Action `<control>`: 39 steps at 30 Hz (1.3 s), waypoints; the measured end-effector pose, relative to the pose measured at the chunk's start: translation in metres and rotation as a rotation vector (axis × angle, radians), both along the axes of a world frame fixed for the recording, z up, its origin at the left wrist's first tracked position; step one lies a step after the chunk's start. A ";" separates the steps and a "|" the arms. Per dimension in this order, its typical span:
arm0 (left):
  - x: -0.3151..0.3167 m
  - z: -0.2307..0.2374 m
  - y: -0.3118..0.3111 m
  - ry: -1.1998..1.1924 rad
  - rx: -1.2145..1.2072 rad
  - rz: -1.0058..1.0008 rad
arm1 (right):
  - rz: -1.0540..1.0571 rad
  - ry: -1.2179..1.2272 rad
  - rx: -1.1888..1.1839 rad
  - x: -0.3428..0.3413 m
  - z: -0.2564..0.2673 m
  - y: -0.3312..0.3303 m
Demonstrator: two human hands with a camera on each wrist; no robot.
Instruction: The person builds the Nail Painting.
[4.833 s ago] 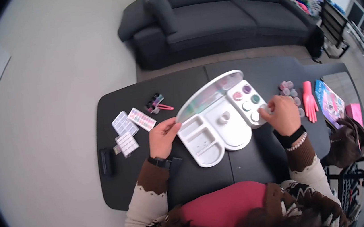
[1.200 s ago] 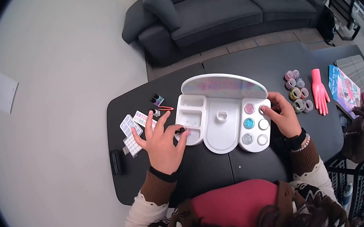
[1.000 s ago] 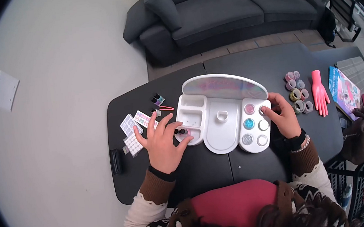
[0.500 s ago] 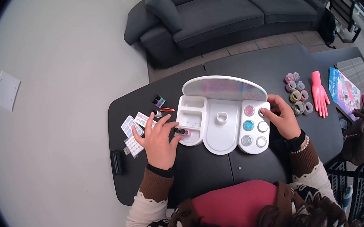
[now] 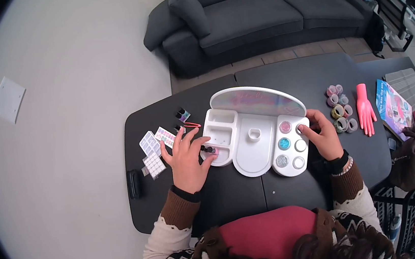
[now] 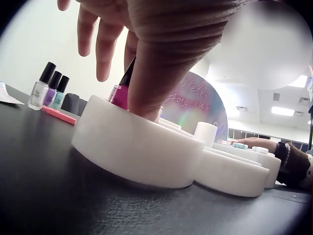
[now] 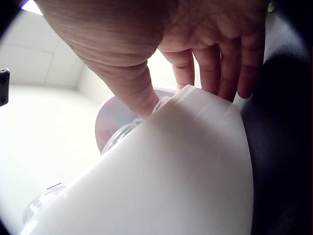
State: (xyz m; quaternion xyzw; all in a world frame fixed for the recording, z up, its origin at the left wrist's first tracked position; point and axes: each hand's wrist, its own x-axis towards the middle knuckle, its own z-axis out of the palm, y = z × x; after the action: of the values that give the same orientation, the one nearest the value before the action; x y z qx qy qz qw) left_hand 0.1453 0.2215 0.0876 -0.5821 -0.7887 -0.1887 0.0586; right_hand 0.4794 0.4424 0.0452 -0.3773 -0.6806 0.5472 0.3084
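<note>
The left hand (image 5: 187,163) was at the front left compartment of the white organizer (image 5: 256,149), its thumb and index finger closed about the nail polish bottles (image 5: 209,150) in a pinch; its other fingers were spread and lifted toward the table's left edge. The bottles lay tilted between the two fingertips, black caps to the left, a bright pink one (image 6: 121,96) beside the thumb; they were at the compartment's outer rim, and whether they touched its floor could not be told.

The right hand (image 5: 323,134) gripped the organizer's far right corner; its thumb rested on top at a jar that it partly hid, while its four fingers, only slightly bent, reached down past the outer side.

Pink, blue and silver glitter jars (image 5: 284,144) sat in the right section, left of the thumb or nearer the organizer's front edge; a small white post (image 5: 254,134) rose from the middle section, and the rounded backboard (image 5: 258,101) stood upright along the back.

Toward the left edge of the table (image 5: 236,198) lay red tweezers (image 5: 192,125) and a nail sheet (image 5: 165,137); toward the right edge lay a pink model hand (image 5: 365,111), near grouped small jars (image 5: 339,110).
</note>
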 end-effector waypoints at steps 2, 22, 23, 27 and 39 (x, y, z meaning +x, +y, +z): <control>0.001 0.003 0.001 -0.019 0.011 0.009 | -0.006 -0.008 -0.002 -0.001 0.003 -0.001; -0.099 -0.004 0.063 0.192 0.022 0.393 | 0.005 -0.002 -0.011 0.000 0.005 -0.002; -0.093 0.005 0.059 0.190 0.020 0.394 | 0.006 -0.023 0.016 -0.001 0.006 -0.002; -0.043 0.057 0.033 0.085 0.238 0.283 | -0.009 -0.014 0.014 -0.001 0.005 -0.004; 0.024 0.028 0.008 0.108 0.062 -0.090 | -0.014 -0.021 -0.010 -0.002 0.006 -0.004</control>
State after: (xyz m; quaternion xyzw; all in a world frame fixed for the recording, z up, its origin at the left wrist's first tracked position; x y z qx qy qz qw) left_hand 0.1690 0.2290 0.1159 -0.6241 -0.7513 -0.1839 0.1103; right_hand 0.4775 0.4389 0.0507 -0.3894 -0.6782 0.5445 0.3032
